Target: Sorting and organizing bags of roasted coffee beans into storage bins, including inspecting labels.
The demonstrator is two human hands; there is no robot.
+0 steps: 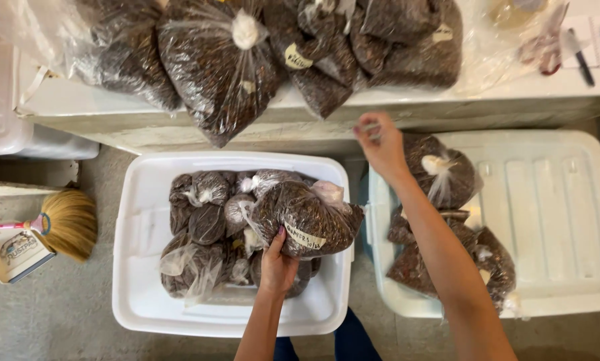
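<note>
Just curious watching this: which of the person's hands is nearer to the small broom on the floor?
Left. The left hand holds a tied bag over the white bin, closest to the broom. The right hand reaches toward the counter, farther away.

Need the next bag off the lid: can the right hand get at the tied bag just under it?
Probably yes. The right hand hovers just beside that tied bag, which lies uncovered on the bin lid; only a small item pinched in its fingers might hinder a grip.

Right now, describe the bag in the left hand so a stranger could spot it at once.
Find the open white plastic bin on the floor, full of clear knotted bags of dark brown beans. The bag lifted above that pile is gripped from below by the left hand and shows a pale label.
</note>
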